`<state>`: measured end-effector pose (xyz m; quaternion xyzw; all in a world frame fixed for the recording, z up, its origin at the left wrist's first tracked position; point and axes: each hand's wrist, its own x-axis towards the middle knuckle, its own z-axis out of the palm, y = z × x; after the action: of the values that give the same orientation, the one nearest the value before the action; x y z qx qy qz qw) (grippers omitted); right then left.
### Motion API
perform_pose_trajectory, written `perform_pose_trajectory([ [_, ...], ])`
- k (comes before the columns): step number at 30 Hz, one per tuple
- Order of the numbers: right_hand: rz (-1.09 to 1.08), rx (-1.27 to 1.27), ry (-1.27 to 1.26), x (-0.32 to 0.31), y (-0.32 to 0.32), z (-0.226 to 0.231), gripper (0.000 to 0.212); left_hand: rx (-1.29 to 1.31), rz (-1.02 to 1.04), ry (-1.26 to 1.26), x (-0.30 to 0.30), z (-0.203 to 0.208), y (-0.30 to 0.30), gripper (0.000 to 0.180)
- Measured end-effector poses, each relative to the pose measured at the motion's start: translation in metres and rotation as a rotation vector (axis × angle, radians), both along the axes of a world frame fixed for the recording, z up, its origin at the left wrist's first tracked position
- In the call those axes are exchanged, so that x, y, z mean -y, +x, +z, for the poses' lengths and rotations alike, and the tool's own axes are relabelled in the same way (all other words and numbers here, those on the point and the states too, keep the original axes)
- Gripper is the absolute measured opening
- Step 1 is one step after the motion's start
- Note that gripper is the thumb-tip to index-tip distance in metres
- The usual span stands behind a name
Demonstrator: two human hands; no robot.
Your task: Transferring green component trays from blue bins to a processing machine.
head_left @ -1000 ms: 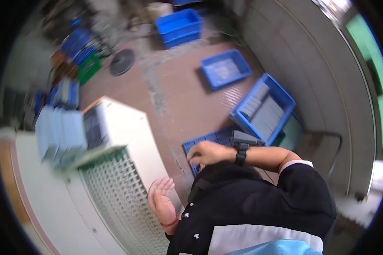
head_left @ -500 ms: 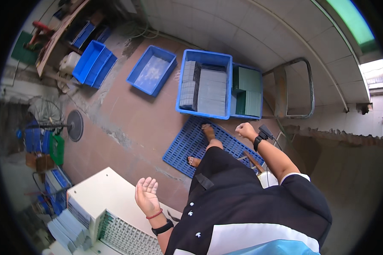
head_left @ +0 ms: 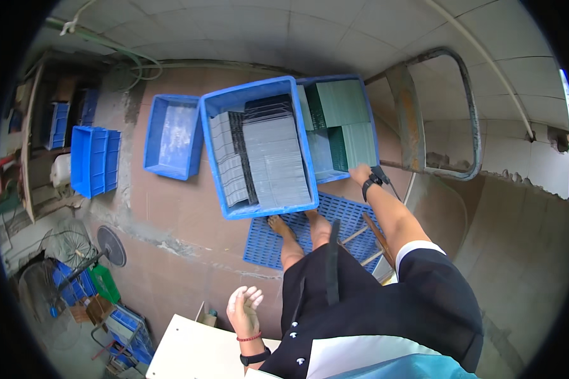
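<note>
Toward the tiled wall [head_left: 246, 38], the rightmost crate [head_left: 332, 177] points lengthwise.

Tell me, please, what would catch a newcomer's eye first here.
Probably the large blue bin packed with gray pieces, in the upper middle. To its right, the right hand is at the near corner of a second blue bin holding pale green pieces. Lower down, the left hand is half-curled near a cream surface.

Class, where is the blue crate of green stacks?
In the head view, the green-stack crate is upper right of centre, between the grey-stack crate and metal frame, by the right hand.
</note>
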<state>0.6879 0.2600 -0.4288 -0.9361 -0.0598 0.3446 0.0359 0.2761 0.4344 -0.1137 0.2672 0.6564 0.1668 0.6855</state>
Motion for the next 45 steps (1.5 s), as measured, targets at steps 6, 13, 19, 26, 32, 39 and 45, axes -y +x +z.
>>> perform_pose_trajectory([
  [6,-0.063,0.060,-0.233,-0.025,0.018,-0.060,0.046,-0.170,-0.034,-0.120,-0.016,-0.066,0.000,0.026],
  [13,-0.290,0.158,-0.189,-0.004,-0.008,-0.138,0.073,-0.296,-0.090,-0.198,-0.023,-0.105,0.003,0.022],
  [19,-0.235,0.290,-0.136,-0.015,-0.030,-0.139,0.075,-0.278,-0.109,-0.240,-0.024,-0.112,0.010,0.021],
  [26,-0.218,0.291,-0.164,-0.010,-0.031,-0.133,0.076,-0.238,-0.153,-0.256,-0.016,-0.119,0.019,0.021],
  [32,-0.137,0.325,-0.140,-0.010,-0.038,-0.137,0.070,-0.250,-0.171,-0.273,-0.014,-0.120,0.019,0.021],
  [39,-0.156,0.501,-0.102,-0.010,-0.052,-0.152,0.063,-0.262,-0.161,-0.283,-0.011,-0.120,0.013,0.020],
  [45,-0.248,0.369,-0.117,-0.028,-0.044,-0.136,0.047,-0.270,-0.201,-0.321,-0.006,-0.123,0.012,0.022],
])
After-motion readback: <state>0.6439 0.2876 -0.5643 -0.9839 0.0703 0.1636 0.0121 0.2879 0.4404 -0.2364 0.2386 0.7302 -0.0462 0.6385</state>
